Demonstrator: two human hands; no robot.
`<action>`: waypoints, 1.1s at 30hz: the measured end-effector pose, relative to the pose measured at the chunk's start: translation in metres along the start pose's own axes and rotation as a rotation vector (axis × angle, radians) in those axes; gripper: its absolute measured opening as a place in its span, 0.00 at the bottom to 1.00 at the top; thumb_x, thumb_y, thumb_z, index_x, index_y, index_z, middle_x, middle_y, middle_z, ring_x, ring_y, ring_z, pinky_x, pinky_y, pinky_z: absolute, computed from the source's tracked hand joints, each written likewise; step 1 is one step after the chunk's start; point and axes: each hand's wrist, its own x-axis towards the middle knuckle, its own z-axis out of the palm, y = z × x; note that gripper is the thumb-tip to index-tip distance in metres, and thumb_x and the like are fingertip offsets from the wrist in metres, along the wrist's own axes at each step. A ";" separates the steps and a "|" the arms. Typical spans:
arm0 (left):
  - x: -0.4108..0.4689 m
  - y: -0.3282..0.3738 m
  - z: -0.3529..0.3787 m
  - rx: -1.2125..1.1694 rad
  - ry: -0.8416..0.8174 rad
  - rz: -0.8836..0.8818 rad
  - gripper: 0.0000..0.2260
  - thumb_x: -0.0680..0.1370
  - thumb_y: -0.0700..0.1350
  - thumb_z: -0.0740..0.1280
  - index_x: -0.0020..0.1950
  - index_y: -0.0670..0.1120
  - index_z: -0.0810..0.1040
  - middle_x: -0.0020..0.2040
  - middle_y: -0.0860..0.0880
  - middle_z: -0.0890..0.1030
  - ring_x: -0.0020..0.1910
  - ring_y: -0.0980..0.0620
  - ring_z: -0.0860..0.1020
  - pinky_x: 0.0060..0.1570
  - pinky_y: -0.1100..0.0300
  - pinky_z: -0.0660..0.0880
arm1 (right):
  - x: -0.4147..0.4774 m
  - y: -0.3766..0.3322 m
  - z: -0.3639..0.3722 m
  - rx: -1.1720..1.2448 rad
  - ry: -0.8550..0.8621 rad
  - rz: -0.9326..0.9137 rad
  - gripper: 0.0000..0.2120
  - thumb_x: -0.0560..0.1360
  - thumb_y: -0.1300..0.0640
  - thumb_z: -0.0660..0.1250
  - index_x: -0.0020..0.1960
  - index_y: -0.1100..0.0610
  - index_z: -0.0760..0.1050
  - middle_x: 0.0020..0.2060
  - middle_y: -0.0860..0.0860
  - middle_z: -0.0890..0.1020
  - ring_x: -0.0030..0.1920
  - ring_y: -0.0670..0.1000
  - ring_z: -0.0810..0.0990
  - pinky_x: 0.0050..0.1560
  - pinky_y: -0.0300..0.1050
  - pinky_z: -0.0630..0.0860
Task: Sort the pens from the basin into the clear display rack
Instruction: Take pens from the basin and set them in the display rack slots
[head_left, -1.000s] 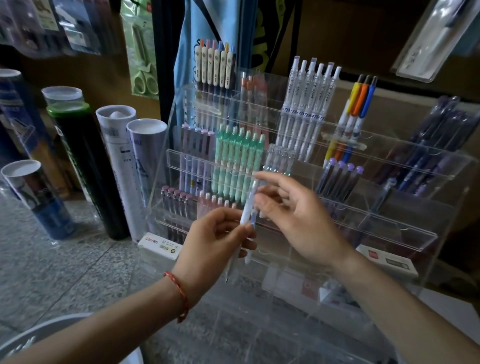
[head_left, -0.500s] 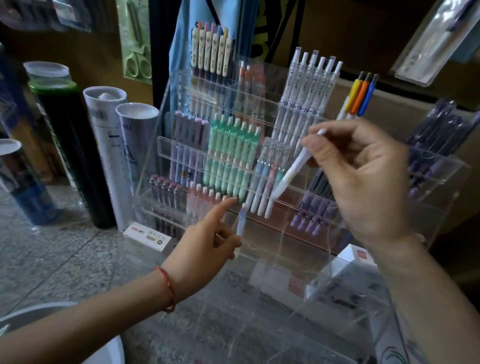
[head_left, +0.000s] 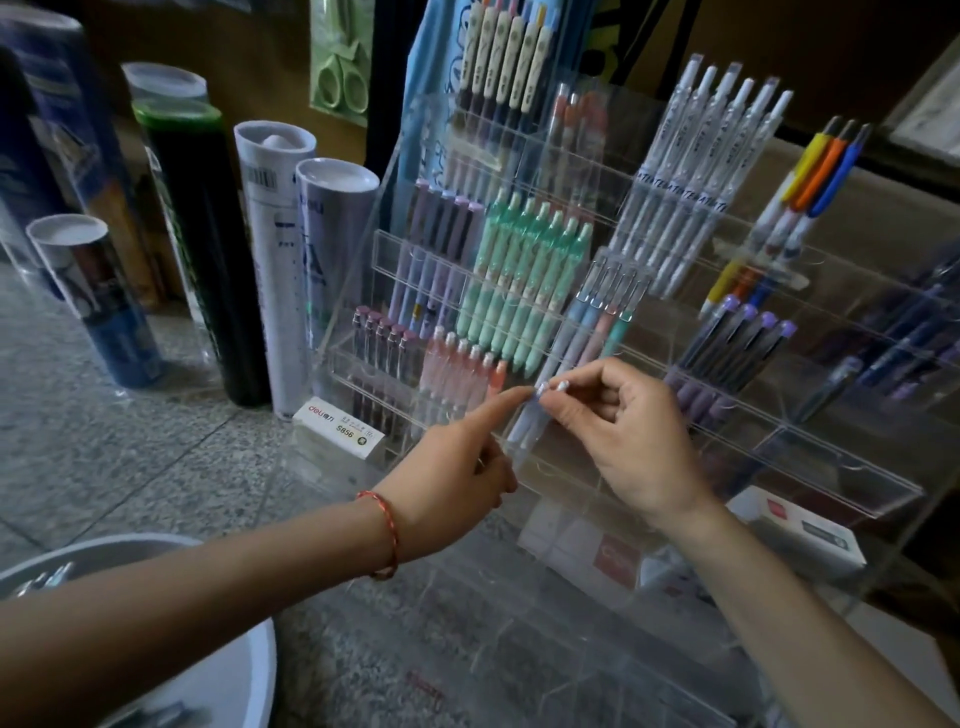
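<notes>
At the front of the clear display rack (head_left: 613, 332) our right hand (head_left: 639, 441) pinches the white top end of a pale pen (head_left: 530, 415) between thumb and fingertips, the barrel pointing down into a low tier beside the pink pens (head_left: 457, 364). Our left hand (head_left: 457, 467) is loosely curled, nothing gripped, its forefinger stretched out to touch the pen just below the top and steady it. We judge the pen light and stiff, its smooth plastic a little slippery, so the pinch near the top with a guiding finger on the barrel seems the right hold; the thin acrylic dividers look easy to knock. Around it the rack already carries rows of green pens (head_left: 519, 280), white pens (head_left: 696, 171) and purple ones, while several lower compartments look bare. More pens lie in the white basin (head_left: 249, 675) at lower left, so sorting appears unfinished. Beyond the rack stand tall tubes (head_left: 280, 260) on a speckled stone counter (head_left: 130, 457), with packaged scissors (head_left: 340, 67) hanging on the wall behind.
</notes>
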 end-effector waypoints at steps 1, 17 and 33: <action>0.000 -0.001 0.000 0.002 -0.002 0.006 0.27 0.78 0.37 0.58 0.73 0.59 0.56 0.42 0.52 0.82 0.38 0.59 0.80 0.37 0.75 0.73 | 0.000 0.001 0.001 -0.028 -0.016 0.015 0.09 0.70 0.62 0.72 0.39 0.50 0.75 0.37 0.50 0.82 0.40 0.49 0.82 0.43 0.42 0.80; -0.134 -0.100 -0.074 -0.389 0.350 -0.746 0.12 0.77 0.31 0.58 0.48 0.47 0.74 0.34 0.48 0.79 0.24 0.57 0.77 0.26 0.64 0.72 | -0.049 -0.038 0.091 -0.136 -0.403 -0.301 0.17 0.72 0.59 0.69 0.58 0.49 0.70 0.47 0.45 0.75 0.44 0.44 0.76 0.46 0.32 0.72; -0.322 -0.215 -0.081 -0.659 0.790 -1.594 0.15 0.80 0.33 0.52 0.34 0.41 0.64 0.26 0.44 0.69 0.17 0.52 0.68 0.18 0.67 0.65 | -0.179 0.020 0.345 -0.476 -1.294 -0.246 0.14 0.77 0.52 0.64 0.59 0.57 0.69 0.56 0.54 0.74 0.57 0.55 0.73 0.53 0.48 0.69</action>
